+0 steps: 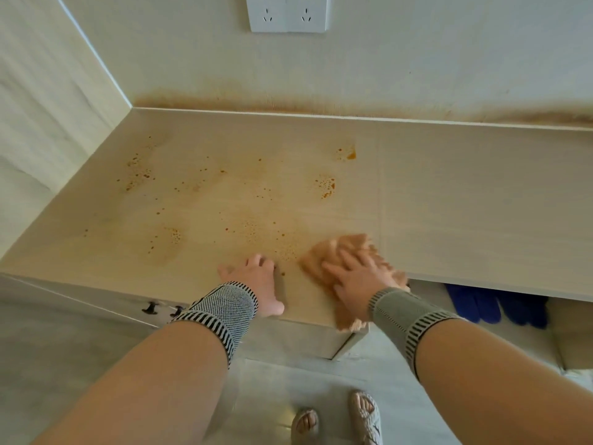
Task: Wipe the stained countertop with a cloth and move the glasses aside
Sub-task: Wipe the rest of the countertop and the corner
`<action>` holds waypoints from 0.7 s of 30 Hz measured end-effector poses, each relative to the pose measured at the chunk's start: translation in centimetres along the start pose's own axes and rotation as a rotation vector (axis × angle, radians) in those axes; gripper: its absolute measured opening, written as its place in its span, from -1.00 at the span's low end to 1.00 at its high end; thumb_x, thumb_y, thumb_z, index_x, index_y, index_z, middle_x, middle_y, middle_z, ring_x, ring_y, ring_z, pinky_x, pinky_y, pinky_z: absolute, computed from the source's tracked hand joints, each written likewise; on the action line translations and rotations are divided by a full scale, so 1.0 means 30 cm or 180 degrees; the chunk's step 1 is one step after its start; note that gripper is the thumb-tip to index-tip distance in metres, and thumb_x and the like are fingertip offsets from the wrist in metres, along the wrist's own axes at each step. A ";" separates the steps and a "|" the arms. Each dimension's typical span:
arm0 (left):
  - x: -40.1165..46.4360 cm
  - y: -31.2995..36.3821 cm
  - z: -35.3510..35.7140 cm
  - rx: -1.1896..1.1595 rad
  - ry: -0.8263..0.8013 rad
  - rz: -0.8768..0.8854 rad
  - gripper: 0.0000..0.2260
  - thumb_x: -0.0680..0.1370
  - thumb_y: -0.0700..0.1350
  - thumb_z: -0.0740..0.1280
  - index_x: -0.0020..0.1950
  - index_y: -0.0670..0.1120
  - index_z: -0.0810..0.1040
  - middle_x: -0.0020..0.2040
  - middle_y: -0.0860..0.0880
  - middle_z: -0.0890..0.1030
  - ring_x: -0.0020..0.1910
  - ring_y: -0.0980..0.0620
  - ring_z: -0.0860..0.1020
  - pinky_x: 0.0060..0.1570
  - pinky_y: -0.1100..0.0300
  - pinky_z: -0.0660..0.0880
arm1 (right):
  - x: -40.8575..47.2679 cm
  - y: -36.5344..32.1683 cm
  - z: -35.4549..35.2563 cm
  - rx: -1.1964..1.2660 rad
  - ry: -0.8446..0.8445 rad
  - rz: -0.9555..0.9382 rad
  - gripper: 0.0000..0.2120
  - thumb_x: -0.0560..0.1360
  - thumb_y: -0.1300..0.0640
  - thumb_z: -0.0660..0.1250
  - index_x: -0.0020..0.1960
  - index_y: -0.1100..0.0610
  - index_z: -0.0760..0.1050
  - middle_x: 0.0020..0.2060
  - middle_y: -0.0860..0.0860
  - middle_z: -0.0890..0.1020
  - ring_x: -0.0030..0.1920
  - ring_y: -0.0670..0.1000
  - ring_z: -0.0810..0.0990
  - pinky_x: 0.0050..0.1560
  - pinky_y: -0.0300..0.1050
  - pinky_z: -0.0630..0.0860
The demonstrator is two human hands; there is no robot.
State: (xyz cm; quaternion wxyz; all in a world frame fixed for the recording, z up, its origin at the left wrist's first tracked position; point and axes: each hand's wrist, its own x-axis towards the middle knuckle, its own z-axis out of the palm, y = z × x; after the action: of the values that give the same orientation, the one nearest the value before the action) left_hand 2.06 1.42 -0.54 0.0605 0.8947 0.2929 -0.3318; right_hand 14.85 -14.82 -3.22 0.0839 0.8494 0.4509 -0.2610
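A pale wooden countertop (465, 203) carries orange-brown stains (325, 186) scattered over its left and middle parts. An orange cloth (349, 247) lies near the front edge, partly hanging over it. My right hand (356, 277) presses flat on the cloth with fingers spread. My left hand (256, 281) rests on the countertop just left of the cloth, fingers bent at the tips, holding nothing. No glasses are in view.
A brown stain band (288, 104) runs along the wall above the counter's back edge. A double wall socket (287, 12) sits higher up. Cabinet handles (150, 307) show below the counter at left. Something blue (494, 303) lies under the counter at right.
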 end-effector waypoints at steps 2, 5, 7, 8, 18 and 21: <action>-0.005 -0.007 0.016 0.0075 -0.0054 -0.0017 -0.15 0.44 0.18 0.40 0.60 0.03 0.03 0.55 -0.02 0.13 0.47 -0.15 0.26 0.42 -0.34 0.12 | -0.009 -0.002 -0.006 0.0219 0.0314 0.0531 -0.42 0.61 -0.10 0.18 0.55 -0.22 0.01 0.58 0.00 -0.02 0.50 0.23 0.05 0.47 0.31 0.13; -0.001 -0.010 0.030 0.0074 -0.0015 0.0026 -0.18 0.44 0.15 0.42 0.58 0.05 0.07 0.52 -0.01 0.18 0.43 -0.12 0.30 0.39 -0.29 0.19 | -0.021 -0.131 0.019 0.0073 0.0282 0.0195 -0.04 0.37 -0.17 0.49 0.57 -0.13 -0.03 0.50 0.02 0.04 0.40 0.21 0.12 0.42 0.23 0.23; 0.003 -0.007 0.027 0.0077 -0.0007 0.0015 -0.20 0.41 0.24 0.40 0.55 0.07 0.13 0.52 -0.01 0.19 0.39 -0.12 0.35 0.38 -0.27 0.19 | -0.018 -0.191 0.069 -0.0274 0.0082 -0.0514 0.02 0.28 -0.27 0.52 0.56 -0.15 0.01 0.50 -0.05 0.03 0.41 0.21 0.11 0.41 0.29 0.23; 0.004 -0.006 0.025 0.0093 -0.0010 -0.0003 -0.18 0.40 0.29 0.39 0.55 0.07 0.14 0.53 0.00 0.18 0.39 -0.12 0.36 0.38 -0.28 0.18 | -0.017 -0.183 0.083 -0.0449 0.0068 -0.0730 -0.06 0.33 -0.31 0.46 0.55 -0.20 0.03 0.52 -0.10 0.02 0.44 0.22 0.10 0.40 0.34 0.22; 0.005 -0.035 0.057 -0.0083 0.0080 0.0152 -0.18 0.47 0.18 0.39 0.61 0.10 0.02 0.60 0.07 0.06 0.47 -0.08 0.29 0.43 -0.29 0.14 | -0.042 -0.180 0.092 0.0212 0.0253 0.0026 -0.04 0.51 0.01 0.39 0.61 0.00 -0.24 0.58 0.03 -0.27 0.56 0.21 -0.28 0.49 0.21 -0.28; 0.001 -0.046 0.061 -0.0095 0.0126 0.0153 -0.19 0.47 0.24 0.37 0.60 0.09 0.04 0.61 0.10 0.00 0.51 -0.06 0.23 0.42 -0.27 0.15 | -0.043 -0.247 0.113 -0.0188 0.0153 -0.0693 -0.04 0.49 -0.10 0.41 0.61 -0.07 -0.21 0.59 -0.05 -0.23 0.57 0.15 -0.24 0.51 0.21 -0.24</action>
State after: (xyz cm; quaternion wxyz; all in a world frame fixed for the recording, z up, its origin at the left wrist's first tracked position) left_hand 0.28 2.00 -1.85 0.0759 0.9068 0.2774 -0.3082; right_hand 7.03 -12.73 -4.74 0.0692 0.7986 0.5499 -0.2348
